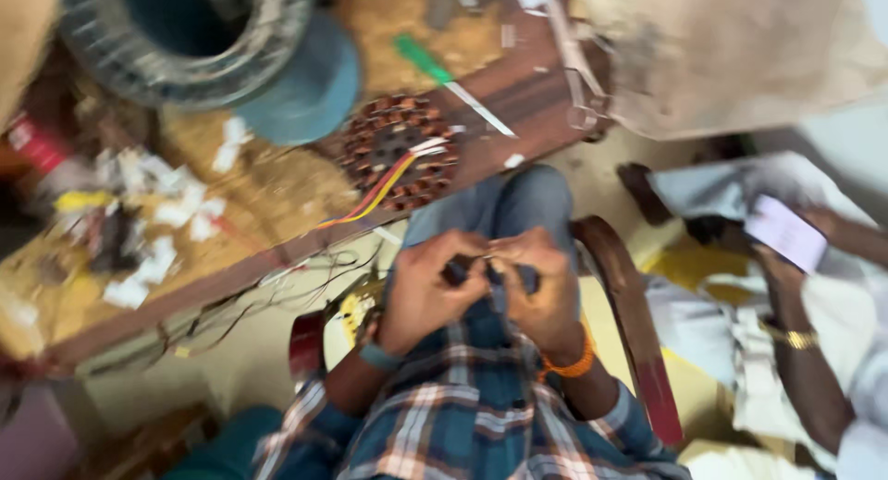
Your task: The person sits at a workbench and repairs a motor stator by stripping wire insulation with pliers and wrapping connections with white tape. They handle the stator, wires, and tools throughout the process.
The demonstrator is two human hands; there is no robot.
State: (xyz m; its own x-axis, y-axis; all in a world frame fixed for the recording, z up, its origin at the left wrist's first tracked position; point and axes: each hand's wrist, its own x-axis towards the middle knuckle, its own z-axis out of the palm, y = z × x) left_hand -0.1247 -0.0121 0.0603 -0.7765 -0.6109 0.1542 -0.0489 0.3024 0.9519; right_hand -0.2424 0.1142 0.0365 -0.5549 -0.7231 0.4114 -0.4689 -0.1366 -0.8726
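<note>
Dark small part point(455, 271), blurred, sits above your lap, pinched between your left hand point(421, 290) and right hand point(546, 290), so keep both grips close together and your wrists steady while working it.

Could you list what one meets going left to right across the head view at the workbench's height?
White paper scraps → blue cap-shaped cover → copper-wound stator → green-handled screwdriver → scissors.
</note>
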